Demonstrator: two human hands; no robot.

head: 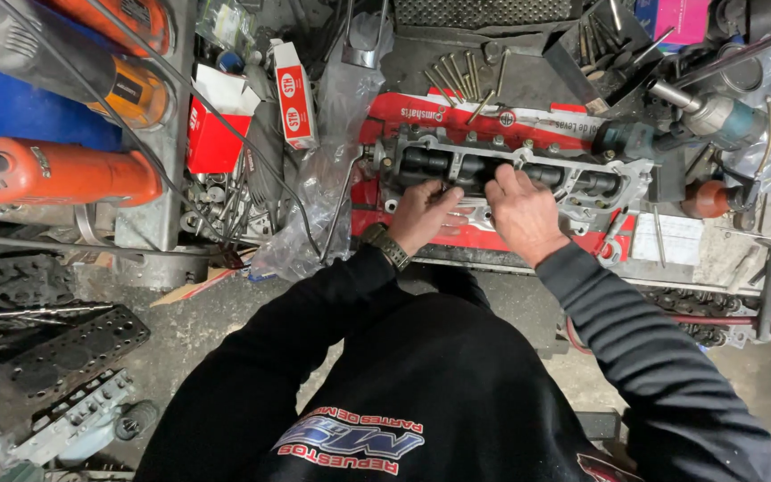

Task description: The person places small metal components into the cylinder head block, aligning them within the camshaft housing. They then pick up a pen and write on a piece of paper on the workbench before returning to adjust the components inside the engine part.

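A grey metal cylinder head [582, 174] with a dark camshaft [430, 161] along its top lies on a red box on the workbench. My left hand [423, 214] rests on the near edge of the cylinder head at its left part, fingers curled against the metal; a watch sits on that wrist. My right hand [521, 210] lies on the head just to the right, fingers spread and reaching over the camshaft in the middle. Neither hand holds a loose tool that I can see. Both arms wear dark sleeves.
Several long bolts [457, 76] lie behind the head. Red and white boxes [216, 125] and a clear plastic bag [323, 178] sit to the left. Orange power tools [64, 170] lie at far left, a teal one [716, 116] at right. Metal engine parts [73, 353] rest on the floor.
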